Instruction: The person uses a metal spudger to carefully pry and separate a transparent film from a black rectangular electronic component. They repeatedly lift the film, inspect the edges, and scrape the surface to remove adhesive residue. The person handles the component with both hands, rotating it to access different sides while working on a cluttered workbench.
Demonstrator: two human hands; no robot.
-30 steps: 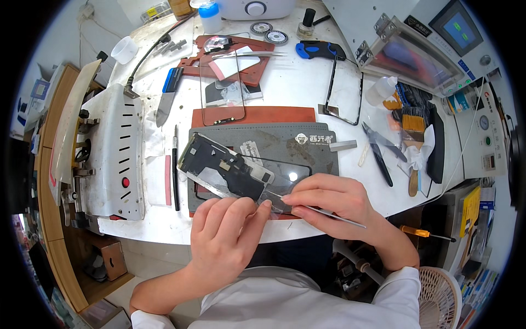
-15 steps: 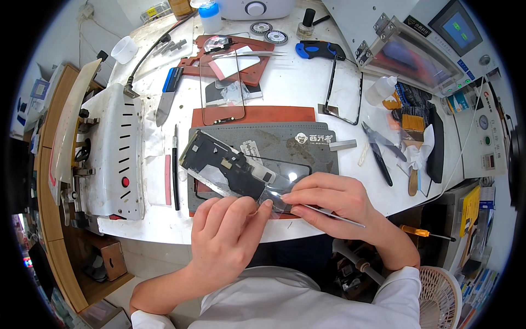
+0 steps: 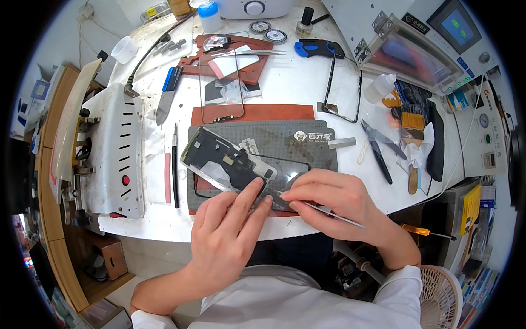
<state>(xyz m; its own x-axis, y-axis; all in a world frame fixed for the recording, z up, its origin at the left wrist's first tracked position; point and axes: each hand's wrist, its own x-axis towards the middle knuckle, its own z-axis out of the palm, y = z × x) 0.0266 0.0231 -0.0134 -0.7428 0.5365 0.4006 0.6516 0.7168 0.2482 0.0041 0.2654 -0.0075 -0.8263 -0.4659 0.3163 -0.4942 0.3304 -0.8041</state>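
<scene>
Two hands work over one phone assembly at the near edge of a white bench.

1. White bench (image 3: pixel 290 88): one surface, crowded with tools.
2. Grey work mat (image 3: pixel 285 145): one, lying on a brown pad near the front edge.
3. Phone display assembly (image 3: pixel 227 162): one, lying tilted across the mat's left half. It looks thin, light and stiff yet brittle, with slick glass; it is best gripped by its long edges, never by the centre.
4. Left hand (image 3: pixel 227 230): fingers extended, pressing flat on the assembly's near end rather than clamping it.
5. Right hand (image 3: pixel 334 200): pinched shut on a thin metal pry tool (image 3: pixel 334 215), whose tip meets the assembly just beside the left fingertips.
6. Bare phone frames: two, one (image 3: pixel 221 85) behind the mat, one (image 3: pixel 344 90) to its right.
7. Brushes (image 3: pixel 412 137): two, lying right of the mat.
</scene>
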